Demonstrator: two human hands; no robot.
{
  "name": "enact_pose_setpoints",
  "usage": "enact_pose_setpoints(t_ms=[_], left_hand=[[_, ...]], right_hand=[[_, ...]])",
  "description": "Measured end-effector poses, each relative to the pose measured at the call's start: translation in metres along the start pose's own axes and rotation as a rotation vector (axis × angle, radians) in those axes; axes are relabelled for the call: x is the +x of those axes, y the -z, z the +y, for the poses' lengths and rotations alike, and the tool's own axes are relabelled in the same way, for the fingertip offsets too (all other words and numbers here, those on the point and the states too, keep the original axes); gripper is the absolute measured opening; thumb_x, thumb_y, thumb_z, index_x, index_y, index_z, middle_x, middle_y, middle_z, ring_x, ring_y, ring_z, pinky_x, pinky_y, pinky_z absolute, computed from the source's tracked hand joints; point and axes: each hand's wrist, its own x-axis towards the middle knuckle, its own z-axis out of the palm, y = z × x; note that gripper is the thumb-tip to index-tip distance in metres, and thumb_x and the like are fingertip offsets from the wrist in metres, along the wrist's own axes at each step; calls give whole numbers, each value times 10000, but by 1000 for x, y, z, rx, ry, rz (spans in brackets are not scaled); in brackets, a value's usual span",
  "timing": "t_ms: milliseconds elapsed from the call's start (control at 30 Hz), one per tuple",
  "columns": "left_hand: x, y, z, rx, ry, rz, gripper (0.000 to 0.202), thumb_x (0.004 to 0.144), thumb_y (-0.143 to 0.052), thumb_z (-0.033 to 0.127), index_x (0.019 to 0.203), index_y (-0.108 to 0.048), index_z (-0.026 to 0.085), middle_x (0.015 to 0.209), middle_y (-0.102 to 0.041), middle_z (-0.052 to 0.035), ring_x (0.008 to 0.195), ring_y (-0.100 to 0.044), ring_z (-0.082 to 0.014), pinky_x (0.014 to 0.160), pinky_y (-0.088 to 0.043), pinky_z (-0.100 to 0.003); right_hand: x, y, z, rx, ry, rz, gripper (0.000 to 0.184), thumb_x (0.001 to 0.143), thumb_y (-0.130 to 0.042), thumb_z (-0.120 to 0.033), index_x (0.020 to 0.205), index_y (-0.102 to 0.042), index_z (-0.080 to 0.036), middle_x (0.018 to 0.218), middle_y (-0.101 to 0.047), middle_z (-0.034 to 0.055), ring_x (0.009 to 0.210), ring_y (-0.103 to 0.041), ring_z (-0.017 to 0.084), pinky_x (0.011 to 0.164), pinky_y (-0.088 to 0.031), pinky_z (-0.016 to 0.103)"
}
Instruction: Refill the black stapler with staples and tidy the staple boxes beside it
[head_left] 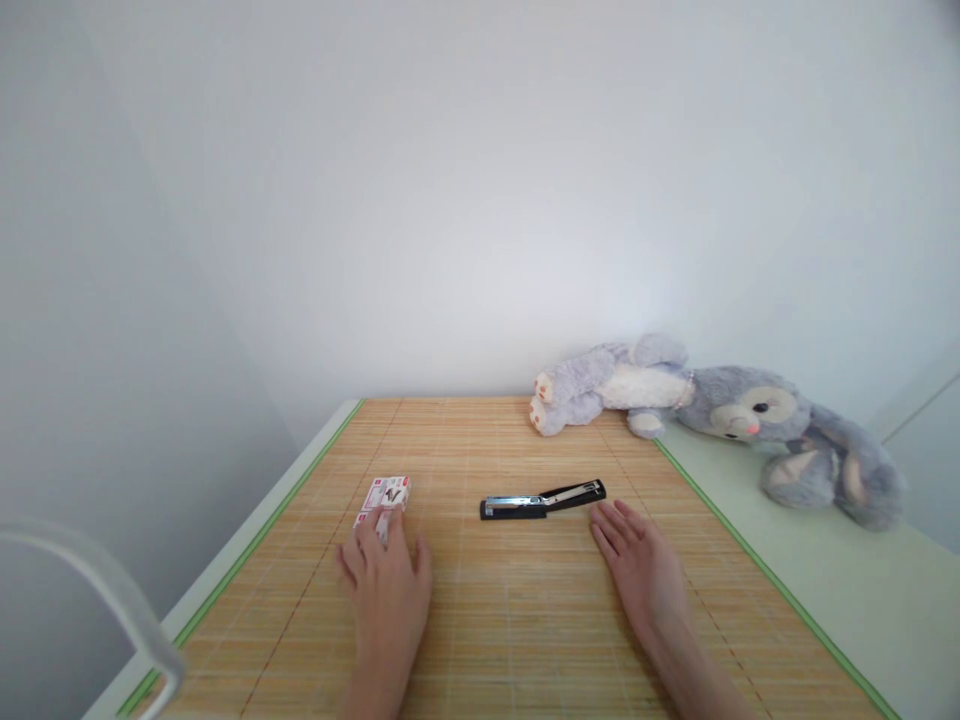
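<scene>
Nearest me, a bamboo mat with green edging lies under both hands, on a pale worktop that shows beyond the edging on either side. A white curved strip, not identified, stands to the left of my left fingers.

Those fingers are spread over the near end of a small printed box and appear to touch it; whether they grip it or merely rest there, I cannot tell. My right fingers are released, loosely extended, and hold nothing.

The stapler lies on the mat between my hands, opened out, black with bright metal parts. From my right fingers it lies to the left and slightly beyond, its right end just beside the fingertips; from my left fingers it lies well apart to the right. The long axis runs broadly left to right, its right half angled a little away from me. The right hand is clearly nearer.

Beyond my right fingers, a grey plush toy lies lengthwise, feet leftward, before a plain wall.
</scene>
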Motion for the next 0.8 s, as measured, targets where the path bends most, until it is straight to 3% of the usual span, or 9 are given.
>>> enact_pose_setpoints(t_ms=[133,233,300,400,467,600,700,800], left_hand=[[-9,8,-23,115,28,6,428,1006,-463,305,1398,-602,202,1537,-408,-173,1450,-321,-380,1202,-190,-658],[-28,7,-26,-3,-22,-81,388,1011,-458,297,1351,-643,297,1430,-529,-121,1329,-462,-342,1148,-330,-599],[-37,5,-19,-191,-127,-217,367,1014,-448,299,1313,-659,330,1324,-616,-76,1222,-540,-293,1077,-435,-505],[-42,3,7,-462,-258,-405,378,1007,-462,301,1346,-625,332,1294,-650,-47,1202,-552,-260,1038,-469,-430],[-38,2,30,-579,-295,-478,440,984,-503,287,1417,-565,330,1320,-644,-44,1212,-540,-255,1054,-451,-417],[-26,-2,62,-677,-381,-543,567,931,-582,260,1483,-492,355,1313,-651,-23,1199,-528,-239,1103,-397,-398],[-18,-8,62,-627,-406,-546,478,899,-650,319,1373,-596,338,1294,-643,-28,1196,-520,-248,1093,-383,-400],[-12,-12,48,-587,-370,-534,304,878,-693,380,1176,-699,317,1263,-618,-36,1193,-516,-256,1052,-387,-400]], right_hand=[[-26,11,-1,-281,198,71,581,776,-735,-448,1314,-566,-307,1323,-633,75,1140,-669,260,1086,-503,485],[-35,9,-3,-543,236,-51,550,795,-715,-501,1290,-591,-296,1184,-673,68,958,-682,223,891,-564,383],[-38,2,-5,-682,54,-278,499,815,-674,-560,1211,-631,-260,934,-690,37,689,-632,174,621,-525,302],[-40,-16,-6,-783,-287,-594,476,855,-597,-629,1110,-641,-230,703,-612,-38,421,-411,93,401,-283,231],[-38,-28,-4,-823,-363,-685,443,878,-564,-640,968,-640,-213,627,-559,-62,389,-322,70,391,-195,219],[-23,-37,4,-955,-256,-696,444,869,-575,-604,683,-555,-201,514,-465,-65,440,-306,74,451,-197,227],[-10,-29,8,-1008,-199,-631,406,845,-599,-568,675,-553,-203,504,-463,-64,461,-320,83,483,-204,239],[-1,-17,5,-1042,-195,-605,400,849,-589,-563,672,-555,-206,494,-463,-63,457,-326,89,488,-199,245]])
